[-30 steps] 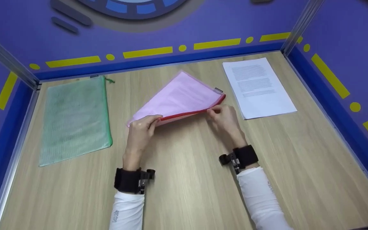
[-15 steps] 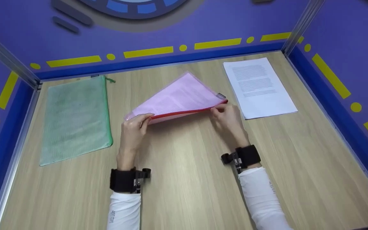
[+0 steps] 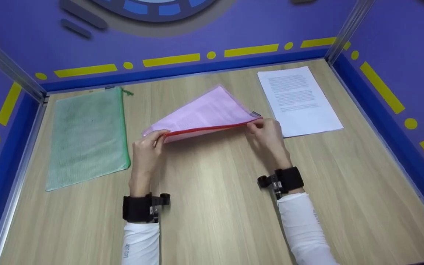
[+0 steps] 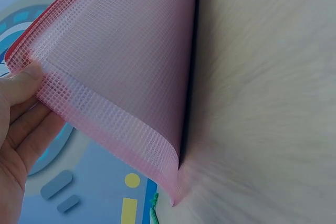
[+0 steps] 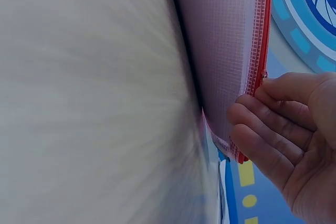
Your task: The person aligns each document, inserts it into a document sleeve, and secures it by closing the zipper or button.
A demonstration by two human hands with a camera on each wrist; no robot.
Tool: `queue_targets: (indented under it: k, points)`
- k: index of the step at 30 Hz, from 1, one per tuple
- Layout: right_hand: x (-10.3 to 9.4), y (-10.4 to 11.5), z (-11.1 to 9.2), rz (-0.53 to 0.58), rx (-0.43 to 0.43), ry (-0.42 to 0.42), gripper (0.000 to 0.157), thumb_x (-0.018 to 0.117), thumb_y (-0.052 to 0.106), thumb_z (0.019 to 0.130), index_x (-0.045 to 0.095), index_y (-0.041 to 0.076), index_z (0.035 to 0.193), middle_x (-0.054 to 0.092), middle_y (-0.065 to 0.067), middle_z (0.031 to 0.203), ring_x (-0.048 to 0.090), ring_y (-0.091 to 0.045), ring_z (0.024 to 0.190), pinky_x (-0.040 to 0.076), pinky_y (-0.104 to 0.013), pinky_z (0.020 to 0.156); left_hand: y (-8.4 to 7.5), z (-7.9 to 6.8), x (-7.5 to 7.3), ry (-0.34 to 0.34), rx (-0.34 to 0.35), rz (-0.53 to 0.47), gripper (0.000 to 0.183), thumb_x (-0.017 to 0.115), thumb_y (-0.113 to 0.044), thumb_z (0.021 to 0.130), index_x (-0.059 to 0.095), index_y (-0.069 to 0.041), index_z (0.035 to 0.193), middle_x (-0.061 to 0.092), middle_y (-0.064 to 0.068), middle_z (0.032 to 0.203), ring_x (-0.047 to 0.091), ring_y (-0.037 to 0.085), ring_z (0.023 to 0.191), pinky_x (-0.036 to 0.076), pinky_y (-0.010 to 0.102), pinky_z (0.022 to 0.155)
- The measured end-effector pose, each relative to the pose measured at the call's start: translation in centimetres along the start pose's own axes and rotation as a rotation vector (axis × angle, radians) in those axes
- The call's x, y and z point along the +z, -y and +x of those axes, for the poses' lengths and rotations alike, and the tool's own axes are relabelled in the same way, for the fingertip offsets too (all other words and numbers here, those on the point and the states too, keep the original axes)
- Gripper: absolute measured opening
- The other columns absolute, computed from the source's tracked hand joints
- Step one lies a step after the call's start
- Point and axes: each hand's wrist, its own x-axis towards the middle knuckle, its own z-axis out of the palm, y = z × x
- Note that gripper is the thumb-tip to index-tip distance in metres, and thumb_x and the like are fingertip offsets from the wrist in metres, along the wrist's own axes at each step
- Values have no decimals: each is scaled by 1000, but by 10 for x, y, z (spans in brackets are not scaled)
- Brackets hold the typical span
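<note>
A pink mesh zipper pouch (image 3: 204, 112) with a red zipper edge is raised along its near side, its far corner toward the back of the table. Papers show faintly through the mesh. My left hand (image 3: 147, 152) pinches the pouch's left corner, thumb on the near face in the left wrist view. At the other end of the zipper (image 5: 261, 51), my right hand (image 3: 269, 138) pinches the red edge near the zipper pull (image 5: 264, 74), its fingers behind the mesh. In the head view the zipper runs nearly straight between both hands.
On the left lies a green mesh zipper pouch (image 3: 88, 138) with a green cord at its top corner. A stack of printed paper (image 3: 300, 101) sits at the back right, close to my right hand. Purple panels (image 3: 182, 44) wall the wooden table (image 3: 212, 206).
My left hand has moved left and slightly away with its corner, and my right hand has shifted a little right. The zipper edge is now straighter and longer between them.
</note>
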Motion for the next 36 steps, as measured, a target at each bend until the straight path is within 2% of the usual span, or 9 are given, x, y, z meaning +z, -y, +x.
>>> queue_targets:
  k: [6,13,22,27,30,32,36]
  points:
    - [-7,-8,2,-22,10,-43,23,67,20,91,78,3,101,77,-14,92,69,-24,82,51,-31,74,4,0,-6,-14,-37,18,13,69,-1,90,75,0,102,77,17,101,75,30,92,60,43,80]
    - [-17,-19,3,-4,32,-74,22,66,19,91,79,3,98,77,-14,91,69,-22,83,51,-28,75,8,-1,-14,-35,-102,16,14,67,0,91,75,1,102,77,17,100,75,30,92,60,45,80]
    - [-23,-20,3,-3,37,-68,23,64,19,91,78,2,99,77,-16,95,70,-25,88,52,-32,78,9,-3,-15,-13,-117,5,15,66,1,91,75,1,104,76,18,103,75,30,94,60,45,81]
    - [-25,-22,3,1,16,-111,22,64,16,92,78,0,99,77,-16,89,69,-22,81,49,-21,68,9,-3,-16,-23,-135,-6,16,65,0,92,75,0,104,76,18,104,75,30,96,60,44,83]
    - [-24,-22,3,15,12,-136,22,65,16,91,78,0,98,77,-16,87,69,-21,78,46,-16,63,11,-2,-16,-32,-117,-8,15,66,0,91,75,1,103,76,19,102,75,31,94,60,43,83]
    - [-23,-22,3,7,8,-146,23,65,17,91,78,0,98,77,-16,87,70,-22,78,47,-17,64,11,-2,-16,-42,-103,-8,14,66,0,91,75,2,102,76,19,101,75,31,92,61,43,81]
    - [-20,-19,3,-9,15,-142,23,65,17,92,77,-1,101,77,-17,91,72,-25,81,52,-27,69,10,-2,-17,-69,-107,-4,13,66,0,91,75,3,100,76,20,99,75,31,89,61,44,79]
